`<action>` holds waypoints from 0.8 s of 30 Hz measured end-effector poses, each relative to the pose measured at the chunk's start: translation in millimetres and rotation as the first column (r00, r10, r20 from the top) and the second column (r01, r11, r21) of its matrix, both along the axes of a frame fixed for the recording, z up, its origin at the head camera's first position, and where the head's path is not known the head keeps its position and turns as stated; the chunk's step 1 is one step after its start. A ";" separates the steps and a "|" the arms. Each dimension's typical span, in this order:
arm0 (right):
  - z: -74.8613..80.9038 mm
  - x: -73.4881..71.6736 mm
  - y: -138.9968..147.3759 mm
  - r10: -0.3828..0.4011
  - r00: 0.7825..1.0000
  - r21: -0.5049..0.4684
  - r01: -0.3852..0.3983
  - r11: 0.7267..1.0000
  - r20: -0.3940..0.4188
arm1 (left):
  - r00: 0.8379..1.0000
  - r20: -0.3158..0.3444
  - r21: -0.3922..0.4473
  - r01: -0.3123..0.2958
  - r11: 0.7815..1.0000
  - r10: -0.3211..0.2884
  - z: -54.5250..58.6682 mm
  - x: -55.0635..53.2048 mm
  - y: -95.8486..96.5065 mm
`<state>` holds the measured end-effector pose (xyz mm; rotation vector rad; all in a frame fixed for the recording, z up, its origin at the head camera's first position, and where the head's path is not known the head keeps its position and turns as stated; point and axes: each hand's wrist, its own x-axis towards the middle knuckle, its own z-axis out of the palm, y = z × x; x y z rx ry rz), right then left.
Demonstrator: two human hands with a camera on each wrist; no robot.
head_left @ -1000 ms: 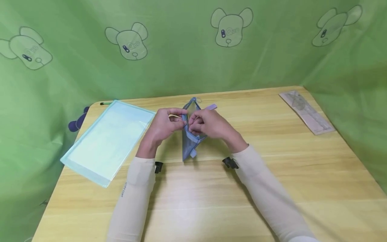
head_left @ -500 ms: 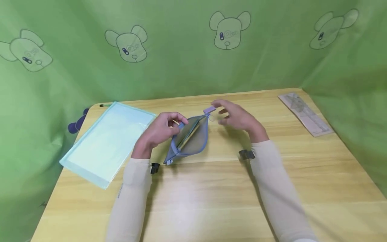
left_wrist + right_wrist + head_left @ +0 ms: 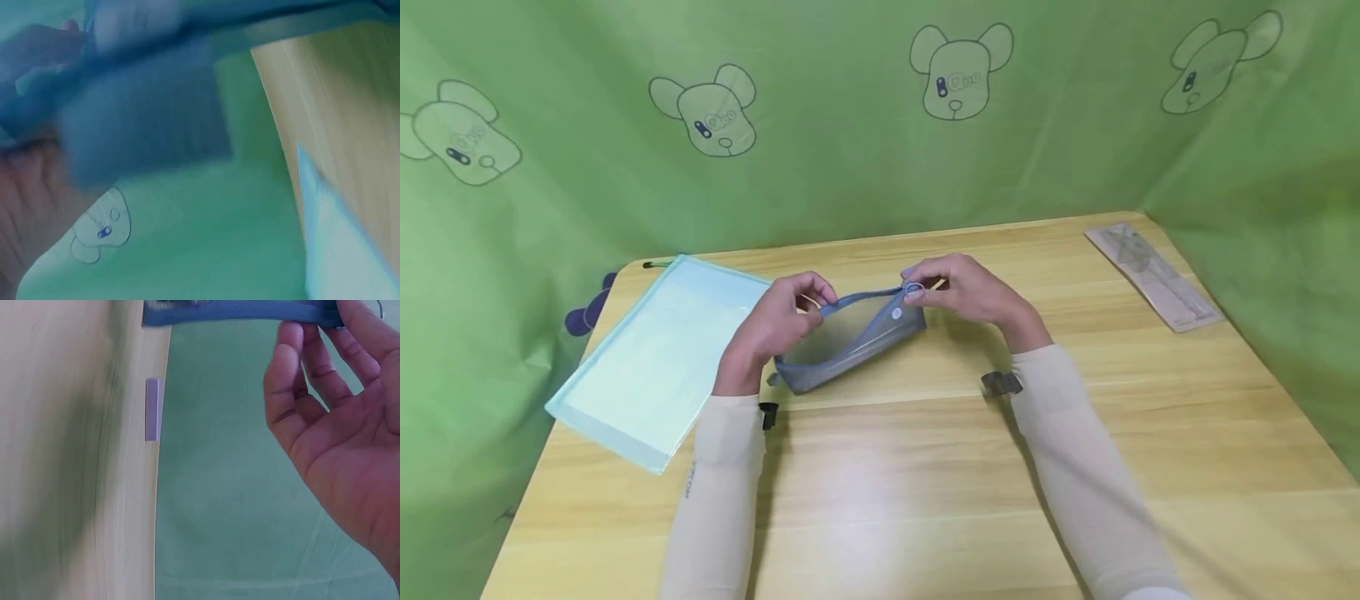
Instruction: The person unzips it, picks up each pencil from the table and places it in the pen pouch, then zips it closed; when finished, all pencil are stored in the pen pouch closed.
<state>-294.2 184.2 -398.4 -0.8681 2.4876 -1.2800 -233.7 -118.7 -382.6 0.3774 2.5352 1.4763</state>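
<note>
A blue-edged, see-through zip pouch [image 3: 857,354] is held between both hands above the table, its mouth gaping. My left hand [image 3: 771,321] pinches the far rim near the pouch's left end. At the right end, my right hand [image 3: 973,292] pinches the corner by the zip, where a thin ring hangs. In the right wrist view the fingers [image 3: 319,369] meet the pouch's blue edge [image 3: 244,311]. Blur covers the pouch [image 3: 150,119] in the left wrist view. A small purple block [image 3: 152,409] lies on the table near its far edge, mostly hidden behind my right fingers in the head view.
Left of the hands lies a light-blue zip document bag [image 3: 655,358], a green-stemmed item [image 3: 657,264] partly beneath its top corner. A flat pinkish packet [image 3: 1153,275] lies at the far right of the wooden table [image 3: 880,500]. Green curtains surround the far side.
My right hand has come out of the pouch, moved off to the right, then taken its right corner. The pouch has turned from end-on to lying left to right.
</note>
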 end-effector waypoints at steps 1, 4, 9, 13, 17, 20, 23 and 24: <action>-0.3 0.5 -1.5 -0.005 1.000 -0.008 0.005 1.000 -0.001 | 0.999 -0.027 -0.039 -0.017 0.999 0.016 1.0 0.3 -0.9; 0.7 3.8 -8.3 0.001 1.000 -0.034 -0.002 0.999 -0.023 | 0.993 -0.119 -0.130 -0.044 0.991 0.028 5.3 3.1 -1.4; 8.8 12.7 -24.9 0.017 0.997 -0.066 -0.023 0.998 -0.082 | 0.976 -0.216 -0.188 -0.025 0.982 -0.016 15.0 9.9 10.1; 15.4 21.6 -36.7 0.033 0.989 -0.045 -0.040 0.998 -0.143 | 0.969 -0.249 -0.184 -0.044 0.982 -0.003 14.4 11.2 21.3; 20.2 28.2 -43.3 0.044 0.982 -0.010 -0.046 0.999 -0.184 | 0.961 -0.275 -0.173 -0.072 0.982 0.022 13.1 11.8 24.3; 22.3 31.1 -44.7 0.032 0.980 0.003 -0.032 0.999 -0.194 | 0.960 -0.280 -0.148 -0.048 0.988 0.005 14.4 12.6 23.9; 23.0 32.7 -46.7 0.023 0.978 0.006 -0.022 1.000 -0.209 | 0.958 -0.286 -0.121 -0.006 0.993 -0.029 15.5 13.3 23.8; 22.8 32.9 -47.6 0.024 0.977 0.004 -0.024 1.000 -0.214 | 0.956 -0.290 -0.113 0.006 0.994 -0.038 15.5 13.2 24.1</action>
